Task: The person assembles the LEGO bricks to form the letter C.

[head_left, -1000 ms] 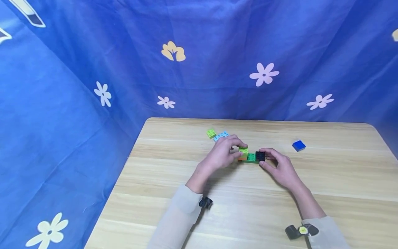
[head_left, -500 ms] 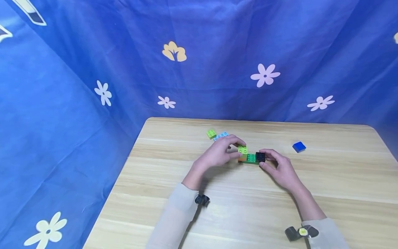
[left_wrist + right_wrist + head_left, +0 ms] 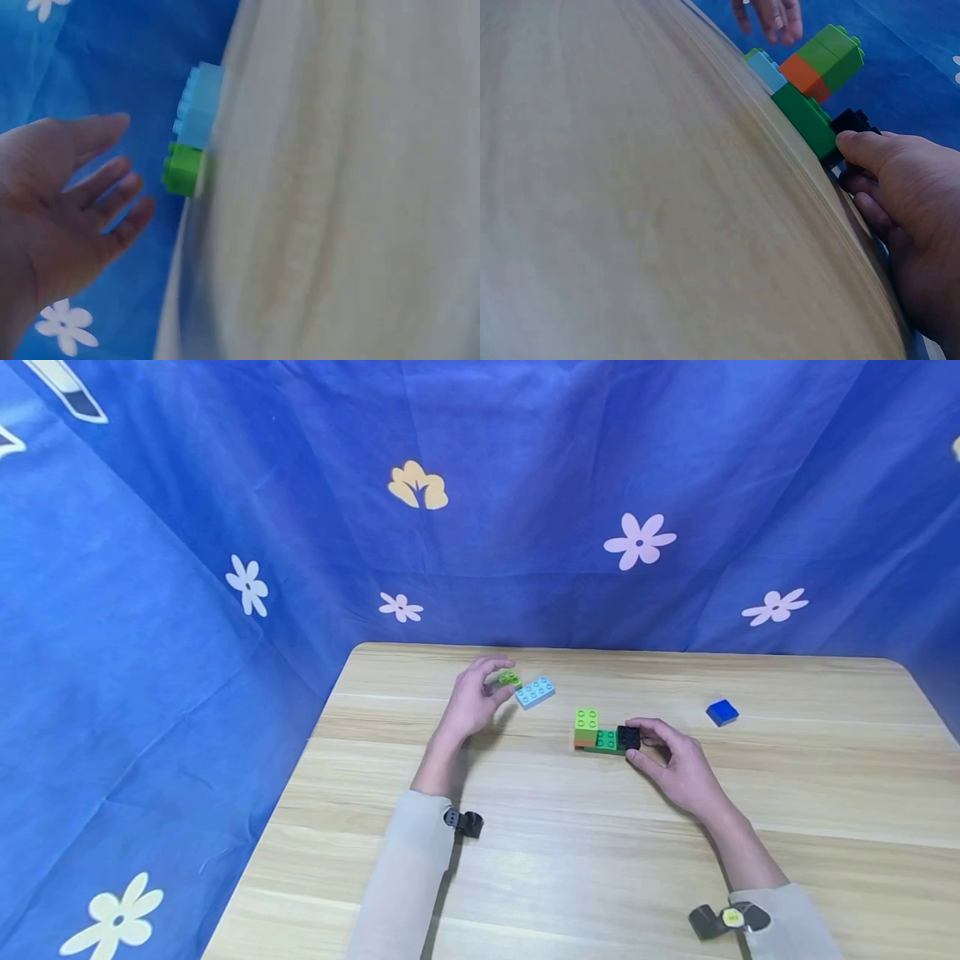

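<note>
My left hand hovers over a small lime green brick at the back left; in the left wrist view its fingers are spread and apart from the green brick. A light blue brick lies against that lime brick. Between thumb and fingers, my right hand pinches a black brick on the right end of a long dark green brick. On the left end of this brick sits an orange brick, with lime green bricks stacked on top.
A dark blue brick lies farther right on the wooden table. Behind the table's back edge hangs a blue curtain with flower prints.
My left hand has let go of the lime bricks on the stack and moved left to the loose lime brick, uncovering the light blue brick. The right hand stays on the black brick.
</note>
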Motion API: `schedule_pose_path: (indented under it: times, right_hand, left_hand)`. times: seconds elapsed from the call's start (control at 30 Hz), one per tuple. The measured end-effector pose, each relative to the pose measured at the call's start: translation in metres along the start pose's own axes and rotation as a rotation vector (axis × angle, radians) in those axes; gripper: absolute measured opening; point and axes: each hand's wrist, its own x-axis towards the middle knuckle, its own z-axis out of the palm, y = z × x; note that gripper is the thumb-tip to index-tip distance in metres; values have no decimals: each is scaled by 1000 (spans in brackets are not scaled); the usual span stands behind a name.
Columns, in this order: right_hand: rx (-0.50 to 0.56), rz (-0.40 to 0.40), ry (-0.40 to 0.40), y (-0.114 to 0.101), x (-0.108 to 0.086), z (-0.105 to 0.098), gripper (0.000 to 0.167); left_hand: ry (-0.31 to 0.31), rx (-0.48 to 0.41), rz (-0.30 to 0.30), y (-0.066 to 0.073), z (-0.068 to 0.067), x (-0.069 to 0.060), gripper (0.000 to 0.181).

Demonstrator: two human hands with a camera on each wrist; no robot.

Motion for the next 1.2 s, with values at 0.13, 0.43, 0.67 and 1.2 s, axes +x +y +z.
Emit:
schedule_pose_path:
  times: [0.13, 0.43, 0.67, 1.2]
  right_hand:
    - [0, -4, 2, 0, 0, 0, 43]
    - [-1, 5, 3, 0, -1, -1, 44]
    - [7, 2, -3, 0, -1, 1, 44]
    - [12, 1, -6, 1, -1, 1, 44]
  left_hand:
    - [-8, -74, -52, -11, 2, 1, 48]
    - [-17, -21, -153, -17, 9, 1, 46]
    - [29, -7, -176, -20, 11, 1, 37]
    - [-24, -112, -126, 7, -5, -2, 34]
